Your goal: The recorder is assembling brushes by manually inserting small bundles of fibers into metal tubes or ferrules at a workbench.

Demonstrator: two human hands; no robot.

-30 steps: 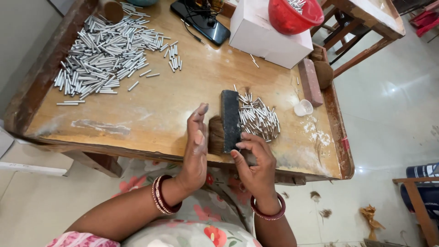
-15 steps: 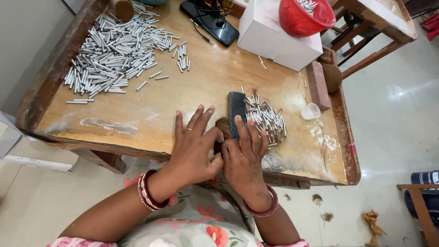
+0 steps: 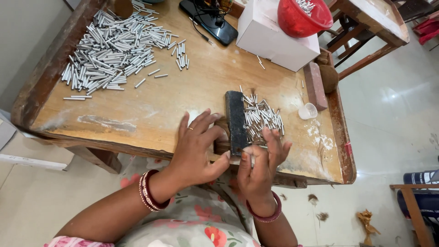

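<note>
A dark rectangular metal block [image 3: 236, 121] is set near the front edge of the worn wooden table [image 3: 151, 110], small silver metal tubes [image 3: 263, 120] piled against its right side. It is touched by the spread, open fingers of the left hand [image 3: 196, 148]. The block's near end is met by the right hand [image 3: 260, 167], fingers loosely extended, gripping nothing visible.

A wide stretch of bare tabletop lies open between the large heap of short silver metal tubes [image 3: 116, 48] at the far left of the worn wooden table [image 3: 151, 114] and the upright dark rectangular block [image 3: 236, 121] near the front edge. Right of the block, a smaller pile of silver tubes [image 3: 263, 120] crowds the surface. Farther back, a white cardboard box [image 3: 274, 39], a black phone [image 3: 208, 20] and a reddish brick [image 3: 315, 85] stand in the way.
</note>
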